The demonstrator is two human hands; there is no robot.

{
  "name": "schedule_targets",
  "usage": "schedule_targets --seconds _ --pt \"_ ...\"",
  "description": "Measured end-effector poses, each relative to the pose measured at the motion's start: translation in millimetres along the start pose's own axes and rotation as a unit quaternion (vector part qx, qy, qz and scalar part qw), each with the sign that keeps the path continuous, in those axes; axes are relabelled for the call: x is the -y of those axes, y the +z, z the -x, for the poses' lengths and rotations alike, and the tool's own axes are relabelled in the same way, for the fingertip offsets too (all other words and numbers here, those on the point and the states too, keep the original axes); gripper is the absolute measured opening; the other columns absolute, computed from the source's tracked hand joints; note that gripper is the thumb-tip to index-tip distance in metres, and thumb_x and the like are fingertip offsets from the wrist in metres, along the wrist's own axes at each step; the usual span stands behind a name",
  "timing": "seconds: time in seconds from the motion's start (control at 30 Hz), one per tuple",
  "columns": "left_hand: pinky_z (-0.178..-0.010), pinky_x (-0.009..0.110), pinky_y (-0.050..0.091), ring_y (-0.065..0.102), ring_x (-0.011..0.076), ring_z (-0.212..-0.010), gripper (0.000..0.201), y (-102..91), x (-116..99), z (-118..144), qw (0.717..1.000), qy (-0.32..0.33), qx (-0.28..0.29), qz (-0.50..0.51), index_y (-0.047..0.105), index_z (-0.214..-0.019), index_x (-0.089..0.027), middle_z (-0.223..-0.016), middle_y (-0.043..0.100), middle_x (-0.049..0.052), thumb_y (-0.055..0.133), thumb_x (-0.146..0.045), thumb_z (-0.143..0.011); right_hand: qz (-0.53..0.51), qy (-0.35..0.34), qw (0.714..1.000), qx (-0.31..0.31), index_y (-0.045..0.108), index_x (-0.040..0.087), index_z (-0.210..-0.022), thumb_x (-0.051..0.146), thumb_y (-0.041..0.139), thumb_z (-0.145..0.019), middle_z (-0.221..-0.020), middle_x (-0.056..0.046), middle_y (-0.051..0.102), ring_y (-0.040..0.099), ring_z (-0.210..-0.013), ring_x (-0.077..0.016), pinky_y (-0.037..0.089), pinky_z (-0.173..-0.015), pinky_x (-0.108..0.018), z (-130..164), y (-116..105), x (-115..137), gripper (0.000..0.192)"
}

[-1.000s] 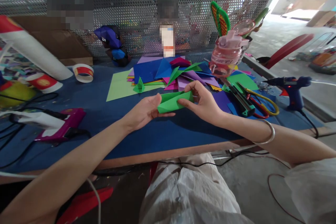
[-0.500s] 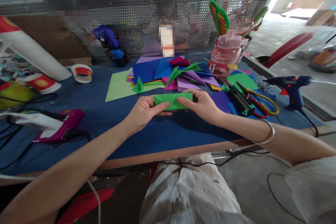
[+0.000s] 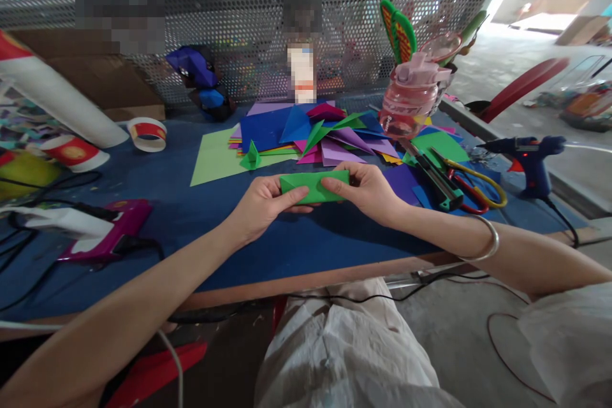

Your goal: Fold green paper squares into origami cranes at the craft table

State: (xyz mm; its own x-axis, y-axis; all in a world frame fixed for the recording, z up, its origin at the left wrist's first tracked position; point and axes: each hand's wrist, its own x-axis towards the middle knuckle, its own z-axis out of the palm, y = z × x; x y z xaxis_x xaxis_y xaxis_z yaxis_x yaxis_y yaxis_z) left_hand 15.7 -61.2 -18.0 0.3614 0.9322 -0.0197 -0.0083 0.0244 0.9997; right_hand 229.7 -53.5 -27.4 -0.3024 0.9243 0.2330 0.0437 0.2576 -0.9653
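A person's left hand (image 3: pixel 261 207) and right hand (image 3: pixel 373 192) pinch a flat, folded rectangle of bright green paper (image 3: pixel 314 187) by its two ends, just above the near part of a blue-topped desk (image 3: pixel 282 255). Both thumbs lie across the front face, pointing toward each other, with fingers behind; the paired grip appears to keep the strip level and its layers pressed together, the thumbs probably bearing on the folds. The right wrist wears a silver metal bangle (image 3: pixel 495 239).

Beyond the hands, a small, peaked green paper piece (image 3: pixel 251 157) stands by a pale green paper sheet (image 3: pixel 206 159), whose right side runs under a stack topped with a dark blue paper sheet (image 3: pixel 262 132). Pointed, folded paper pieces in purple, green, blue and magenta (image 3: pixel 340 153) heap up beside it, seemingly kept within easy reach.

To the right lie a black-and-green box cutter (image 3: pixel 437 180) and yellow-handled metal scissors (image 3: pixel 500 194), likely set aside to leave room for both hands. A dark blue plastic glue gun (image 3: pixel 538 166) stands farther right, its nozzle pointing left, perhaps propped so its tip stays off the desk.
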Motion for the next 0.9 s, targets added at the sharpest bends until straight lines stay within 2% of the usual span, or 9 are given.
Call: schedule_targets --seconds 0.43,0.67,0.8,0.9 --pt "-0.078 0.035 0.069 0.080 0.0262 -0.088 0.042 0.4 1.5 -0.2 1.000 0.001 -0.001 0.003 0.079 -0.095 -0.016 -0.093 0.083 0.008 0.092 -0.048 -0.070 -0.002 0.015 1.000 -0.007 0.058 0.019 -0.072 0.072 0.078 -0.071 -0.061 0.004 0.055 0.047 -0.057 -0.0096 0.035 -0.054 -0.025 0.6 0.5 -0.2 0.056" --pt "-0.078 0.037 0.068 0.080 0.0252 -0.084 0.046 0.6 0.3 0.1 1.000 -0.002 -0.001 -0.009 0.079 -0.097 -0.016 -0.091 0.082 0.007 0.091 -0.051 -0.070 0.010 0.015 1.000 -0.004 0.058 0.020 -0.073 0.073 0.076 -0.074 -0.062 0.004 0.056 0.048 -0.058 -0.0103 0.037 -0.054 -0.025 0.8 0.0 -0.7 0.056" --pt "-0.072 0.030 0.065 0.077 0.0207 -0.080 0.042 -0.4 0.8 -1.1 1.000 -0.004 0.005 -0.014 0.079 -0.096 -0.018 -0.088 0.081 0.005 0.090 -0.048 -0.070 0.028 0.012 1.000 -0.003 0.058 0.019 -0.073 0.071 0.075 -0.075 -0.061 0.004 0.053 0.045 -0.057 -0.0099 0.033 -0.054 -0.025 1.0 -0.2 -1.1 0.055" --pt "-0.063 0.023 0.056 0.069 0.0141 -0.068 0.035 -3.1 -0.4 -1.6 0.999 -0.011 0.002 -0.051 0.079 -0.085 -0.018 -0.077 0.077 0.001 0.090 -0.046 -0.067 0.067 0.006 0.998 0.008 0.059 0.018 -0.074 0.061 0.074 -0.079 -0.062 0.004 0.052 0.042 -0.058 -0.0091 0.031 -0.054 -0.025 1.6 -1.4 -2.2 0.046"
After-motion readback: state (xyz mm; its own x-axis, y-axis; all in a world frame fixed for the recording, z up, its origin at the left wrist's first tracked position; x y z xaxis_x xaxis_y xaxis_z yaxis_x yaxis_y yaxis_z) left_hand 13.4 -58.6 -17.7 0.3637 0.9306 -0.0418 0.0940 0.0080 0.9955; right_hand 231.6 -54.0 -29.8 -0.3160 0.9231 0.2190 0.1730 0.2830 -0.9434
